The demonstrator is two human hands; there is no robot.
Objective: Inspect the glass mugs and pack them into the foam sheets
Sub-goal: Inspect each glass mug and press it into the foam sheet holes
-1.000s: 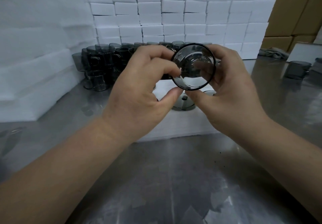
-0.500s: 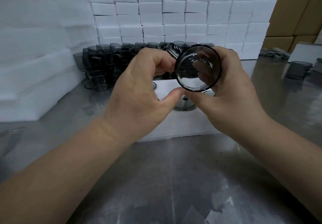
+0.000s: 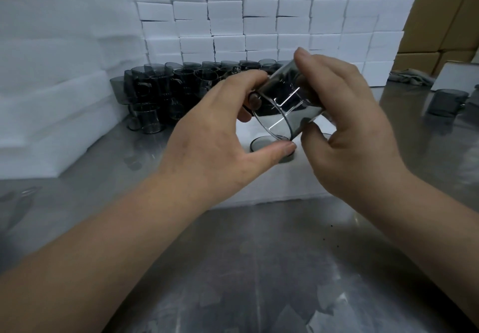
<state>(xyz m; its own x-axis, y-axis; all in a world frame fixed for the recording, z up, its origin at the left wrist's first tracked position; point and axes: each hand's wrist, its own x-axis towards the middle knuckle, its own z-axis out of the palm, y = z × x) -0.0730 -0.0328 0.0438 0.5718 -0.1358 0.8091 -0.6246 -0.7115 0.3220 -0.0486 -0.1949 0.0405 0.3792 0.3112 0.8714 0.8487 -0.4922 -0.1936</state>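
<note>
I hold the mug [image 3: 283,99] tilted between both hands, just above the foam sheet [image 3: 272,185]. My left hand [image 3: 215,138] pinches handle side and rim, and my right hand [image 3: 350,125] curls round the wall. It is hard, smooth, probably slippery and chip-prone, so wall and base seem the safest holds. Bare table [image 3: 259,268] lies near me; stacked mugs [image 3: 166,91] crowd the back left.

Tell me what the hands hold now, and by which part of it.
One tilted glass mug, in both hands. Left hand: grip at the handle side and the lower rim. Right hand: grip on the wall and the base end.
</note>
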